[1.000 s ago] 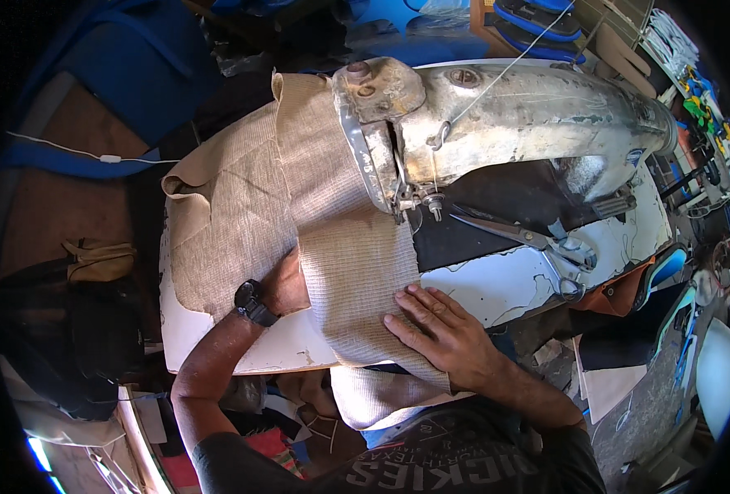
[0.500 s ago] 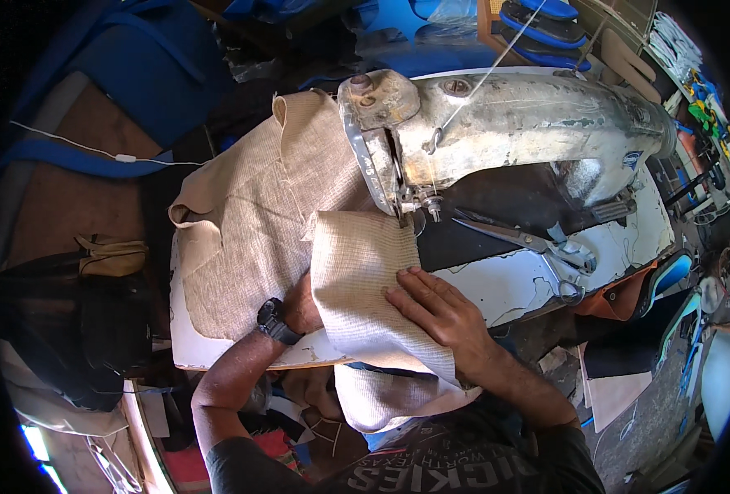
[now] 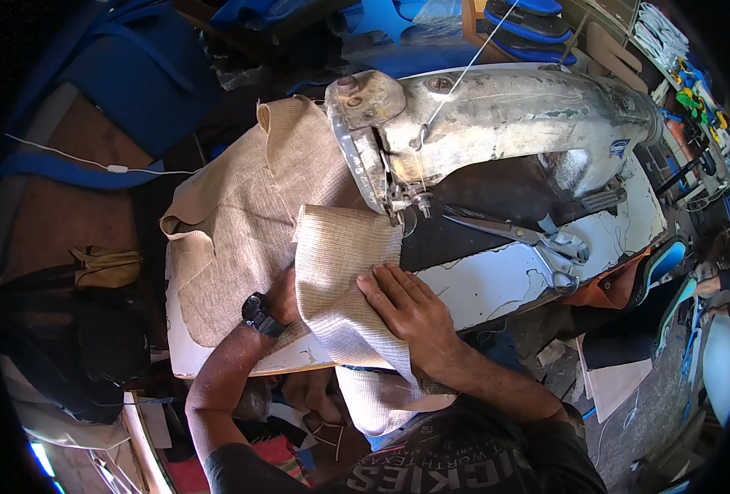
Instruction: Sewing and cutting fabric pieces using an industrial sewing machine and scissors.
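A beige ribbed fabric piece (image 3: 344,263) lies folded under the needle end of a worn grey sewing machine (image 3: 496,115). One end hangs over the table's front edge towards my lap. My right hand (image 3: 410,313) rests flat on this fabric, fingers stretched out and pointing towards the needle. Beneath the fold's left side goes my left hand (image 3: 284,298), its fingers hidden by the cloth; a black watch is on that wrist. More of the beige fabric (image 3: 233,222) spreads left of the needle, with curled edges.
Metal scissors (image 3: 538,243) lie on the white, chipped tabletop (image 3: 484,284) right of my right hand. A thread (image 3: 472,62) runs down to the machine. Dark and orange pieces (image 3: 612,288) hang by the table's right edge. A blue item (image 3: 146,70) stands at far left.
My right hand has slid slightly left over the fabric, its thumb farther across the fold. My left hand stays under the cloth. The whole view has shifted a little.
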### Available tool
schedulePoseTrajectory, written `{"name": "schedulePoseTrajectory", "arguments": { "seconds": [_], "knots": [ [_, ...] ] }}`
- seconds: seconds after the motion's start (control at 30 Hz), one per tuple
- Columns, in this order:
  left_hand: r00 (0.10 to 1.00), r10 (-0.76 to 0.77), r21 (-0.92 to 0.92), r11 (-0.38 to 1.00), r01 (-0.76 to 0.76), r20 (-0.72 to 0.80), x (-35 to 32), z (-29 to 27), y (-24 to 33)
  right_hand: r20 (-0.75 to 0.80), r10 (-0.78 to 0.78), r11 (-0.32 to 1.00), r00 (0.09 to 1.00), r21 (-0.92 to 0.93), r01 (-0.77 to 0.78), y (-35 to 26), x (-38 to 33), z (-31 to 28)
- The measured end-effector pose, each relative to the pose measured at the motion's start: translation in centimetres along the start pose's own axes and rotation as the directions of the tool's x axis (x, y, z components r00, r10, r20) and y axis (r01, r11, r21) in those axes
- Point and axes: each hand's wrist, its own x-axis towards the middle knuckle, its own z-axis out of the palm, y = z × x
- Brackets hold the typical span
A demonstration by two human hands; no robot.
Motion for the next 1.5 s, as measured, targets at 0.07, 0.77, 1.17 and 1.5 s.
{"name": "schedulePoseTrajectory", "arguments": {
  "seconds": [0.07, 0.77, 1.17, 1.5],
  "knots": [
    [0.999, -0.019, -0.391, 0.920, 0.033, 0.039, -0.2, 0.1, -1.0, -0.030, 0.023, 0.983, 0.999, 0.181, -0.017, 0.2, 0.3, -0.5],
    [0.994, 0.107, 0.260, 0.960, -0.104, 0.002, -2.7, 7.0, -1.8, -0.009, 0.030, 0.988, 1.000, 0.151, -0.028, 2.0, -1.2, 0.0],
    [0.997, 0.082, 0.173, 0.981, -0.083, 0.014, -2.3, 9.7, -5.2, -0.061, 0.018, 0.986, 0.998, 0.164, -0.008, 3.1, -0.1, 0.6],
    [0.961, 0.232, 0.284, 0.941, -0.183, -0.149, -2.2, 12.3, -3.3, -0.074, -0.007, 0.997, 0.997, 0.079, 0.013, 3.2, 0.2, 1.7]
  ]
}}
